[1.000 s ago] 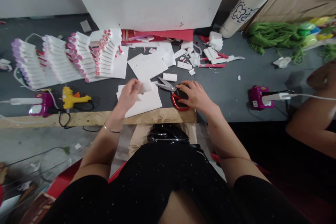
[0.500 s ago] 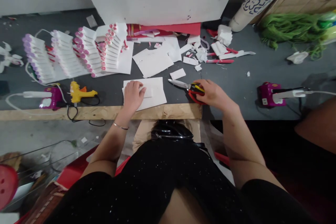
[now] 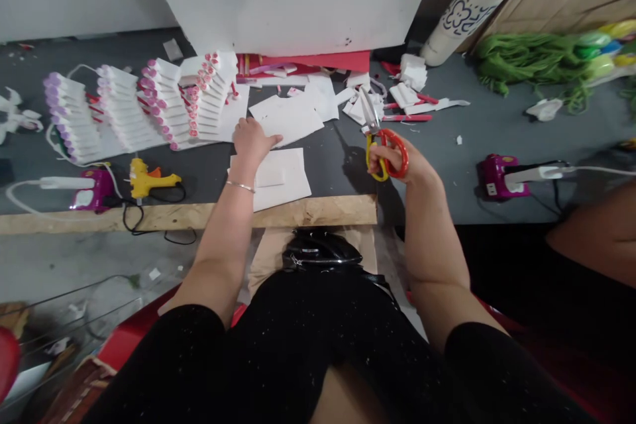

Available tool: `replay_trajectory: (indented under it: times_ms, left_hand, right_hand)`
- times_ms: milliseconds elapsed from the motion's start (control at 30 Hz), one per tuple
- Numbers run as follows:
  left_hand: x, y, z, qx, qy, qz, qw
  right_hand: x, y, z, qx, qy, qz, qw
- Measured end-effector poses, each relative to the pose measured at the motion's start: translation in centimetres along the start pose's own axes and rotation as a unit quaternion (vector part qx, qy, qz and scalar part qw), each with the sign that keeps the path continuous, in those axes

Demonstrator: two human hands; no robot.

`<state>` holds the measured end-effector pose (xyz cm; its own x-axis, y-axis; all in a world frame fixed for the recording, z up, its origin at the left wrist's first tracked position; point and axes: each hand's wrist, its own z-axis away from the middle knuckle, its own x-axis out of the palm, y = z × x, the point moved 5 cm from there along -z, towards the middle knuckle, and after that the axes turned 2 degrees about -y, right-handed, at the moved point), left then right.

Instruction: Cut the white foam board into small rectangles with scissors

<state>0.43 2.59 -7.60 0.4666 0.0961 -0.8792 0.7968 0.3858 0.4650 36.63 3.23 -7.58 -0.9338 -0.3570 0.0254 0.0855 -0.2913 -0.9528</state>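
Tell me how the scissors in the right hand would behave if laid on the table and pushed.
The scissors would probably slide rather than roll, given their wide red and yellow handle loops. The blades look metallic, so likely stiff. With two separate loops, the scissors might swing open or shut if nudged unevenly.

Near sheets (image 3: pixel 296 172) are lying before you, scissors (image 3: pixel 374 124) hanging to their right

On the near sheets, a small panel (image 3: pixel 271 175) is resting. Behind them a far sheet (image 3: pixel 293 116) is lying, your left fingers (image 3: pixel 243 126) reaching its left corner. Your right fingers (image 3: pixel 391 156) are holding the scissors over the surface (image 3: pixel 437 202), blades pointing towards scraps (image 3: pixel 412 73). To your left, rows of slim pieces (image 3: pixel 119 110) are lying behind a glue gun (image 3: pixel 142 179); left of it, a socket block (image 3: pixel 102 185) is sitting. A tall board (image 3: pixel 298 0) is standing behind the far sheet. Right of the board, a bottle (image 3: pixel 464 13) is standing, yarn (image 3: pixel 521 56) lying further right. A plank (image 3: pixel 318 212) is running along the near edge.
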Motion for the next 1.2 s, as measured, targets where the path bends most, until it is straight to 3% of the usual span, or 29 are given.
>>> replay_trajectory:
  times_ms: [133, 333, 533, 700, 800, 900, 967, 1033, 1133, 1200]
  left_hand:
    - [0.9, -0.6, -2.2, -0.034, -0.024, 0.039, 0.998]
    - [2.0, -0.1, -3.1, -0.01, -0.025, 0.17, 0.985]
    - [1.6, 0.3, -3.4, 0.02, 0.002, 0.376, 0.927]
    - [0.7, 1.7, -3.2, 0.102, -0.049, 0.436, 0.893]
    - [0.3, 2.8, -1.9, 0.134, -0.072, 0.419, 0.895]
    - [-1.2, 2.2, 0.4, 0.129, -0.049, 0.36, 0.923]
    - [-2.6, 1.0, 2.6, 0.137, -0.03, 0.271, 0.952]
    - [-3.5, -0.5, 5.2, 0.146, -0.059, 0.134, 0.978]
    - [-3.8, -2.2, 8.8, 0.167, -0.109, -0.027, 0.98]
    - [-3.7, -2.6, 10.5, 0.18, -0.119, -0.077, 0.973]
  right_hand:
    - [1.7, 0.0, -1.5, -0.019, 0.008, -0.036, 0.999]
    - [2.8, -0.6, -4.6, -0.079, 0.053, 0.007, 0.995]
    - [2.8, -0.5, -7.6, -0.154, 0.079, 0.067, 0.983]
    - [3.9, -0.4, -8.8, -0.225, 0.08, 0.054, 0.97]
    - [4.6, -0.1, -9.0, -0.266, 0.086, 0.015, 0.96]
    - [4.5, 0.7, -9.2, -0.283, 0.095, -0.018, 0.954]
    - [3.9, 1.4, -9.3, -0.294, 0.103, -0.033, 0.95]
    - [3.4, 2.1, -9.5, -0.31, 0.103, -0.042, 0.944]
    - [3.0, 2.7, -9.7, -0.323, 0.094, -0.051, 0.94]
    - [3.2, 2.9, -9.7, -0.324, 0.089, -0.051, 0.941]
